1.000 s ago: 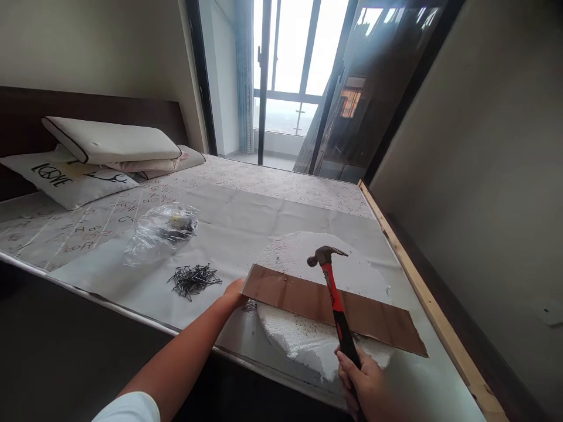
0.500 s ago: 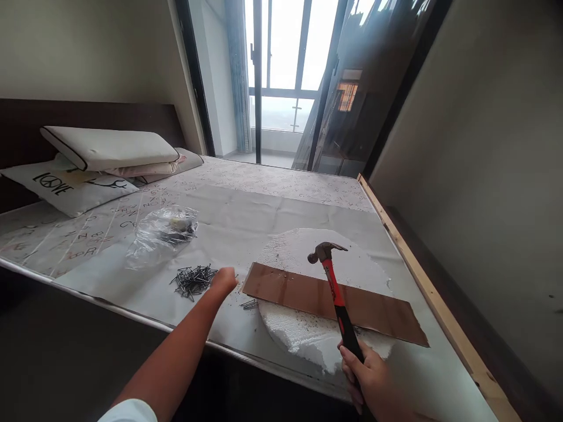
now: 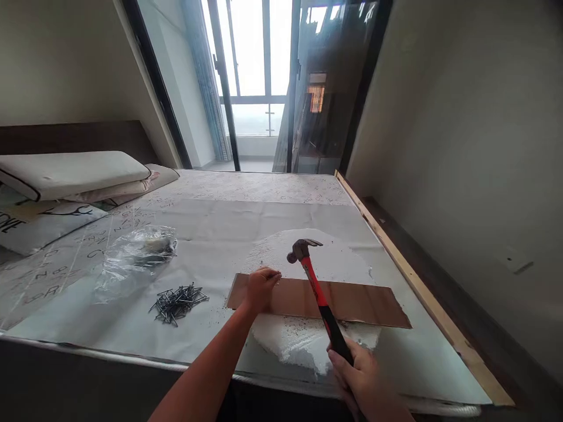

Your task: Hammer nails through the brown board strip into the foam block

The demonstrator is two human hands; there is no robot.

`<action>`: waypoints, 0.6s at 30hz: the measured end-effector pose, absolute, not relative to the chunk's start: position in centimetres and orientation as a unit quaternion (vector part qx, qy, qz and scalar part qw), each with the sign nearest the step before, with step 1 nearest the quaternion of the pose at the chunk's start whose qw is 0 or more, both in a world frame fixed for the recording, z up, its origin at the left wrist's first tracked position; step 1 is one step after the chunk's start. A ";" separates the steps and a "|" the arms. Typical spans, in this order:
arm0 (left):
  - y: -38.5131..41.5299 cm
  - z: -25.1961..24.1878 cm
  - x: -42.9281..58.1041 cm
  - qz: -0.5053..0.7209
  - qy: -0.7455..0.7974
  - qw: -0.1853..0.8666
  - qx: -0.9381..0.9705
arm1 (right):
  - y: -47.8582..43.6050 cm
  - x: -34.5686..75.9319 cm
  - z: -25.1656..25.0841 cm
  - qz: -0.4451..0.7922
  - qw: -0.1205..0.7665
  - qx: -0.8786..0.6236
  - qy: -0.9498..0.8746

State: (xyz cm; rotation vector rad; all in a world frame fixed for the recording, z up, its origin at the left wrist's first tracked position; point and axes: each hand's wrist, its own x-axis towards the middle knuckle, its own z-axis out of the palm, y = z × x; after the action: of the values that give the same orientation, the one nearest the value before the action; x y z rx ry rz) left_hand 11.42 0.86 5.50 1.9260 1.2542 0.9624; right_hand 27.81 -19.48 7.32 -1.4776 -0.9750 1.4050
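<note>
My left hand rests on the left end of the brown board strip, just left of the frame's centre. Its fingers are pinched together at the strip's far edge; whether a nail sits between them is too small for me to tell. My right hand, low and right of centre, is clenched round the black grip of the claw hammer. The hammer's long axis runs from that hand up and to the left. Its head hangs just right of the pinched fingers, close to them but apart. It has a red shaft and a dark steel head, with the claw pointing right. The strip lies left to right across a white foam slab on the bed. A loose pile of nails lies left of centre, nearer my left hand, with a clear plastic bag beyond it.
</note>
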 end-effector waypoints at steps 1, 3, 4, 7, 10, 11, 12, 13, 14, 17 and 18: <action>0.9 5.4 12.0 0.352 0.477 0.316 0.741 | -19.6 28.0 7.4 0.562 0.425 -0.590 -0.396; 0.9 5.2 12.7 0.337 0.484 0.304 0.748 | -19.7 28.4 7.4 0.559 0.418 -0.593 -0.402; 1.0 5.2 12.9 0.332 0.487 0.299 0.750 | -19.8 28.5 7.3 0.556 0.414 -0.598 -0.403; 1.2 5.0 13.0 0.326 0.492 0.296 0.751 | -20.0 29.0 7.1 0.542 0.405 -0.615 -0.405; 1.3 5.0 12.9 0.315 0.496 0.291 0.755 | -20.2 29.2 7.1 0.541 0.410 -0.615 -0.401; 1.3 5.1 12.8 0.309 0.499 0.289 0.756 | -20.3 29.3 7.2 0.542 0.413 -0.614 -0.399; 1.3 5.1 12.7 0.304 0.502 0.287 0.757 | -20.3 29.3 7.3 0.542 0.416 -0.614 -0.396; 1.3 5.1 12.7 0.298 0.505 0.285 0.758 | -20.4 29.2 7.4 0.540 0.419 -0.615 -0.393; 1.4 5.2 12.7 0.295 0.507 0.283 0.759 | -20.4 29.2 7.6 0.537 0.424 -0.616 -0.391; 1.5 5.1 12.7 0.289 0.503 0.279 0.765 | -20.3 29.1 7.8 0.526 0.436 -0.619 -0.388; 1.6 5.0 12.8 0.289 0.500 0.278 0.768 | -20.3 29.1 7.8 0.526 0.437 -0.617 -0.390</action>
State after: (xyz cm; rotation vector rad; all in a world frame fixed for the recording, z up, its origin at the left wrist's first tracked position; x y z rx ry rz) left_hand 12.76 1.60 5.02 2.0605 1.3417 0.7743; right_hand 29.06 -20.30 7.84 -1.5347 -0.9708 1.3072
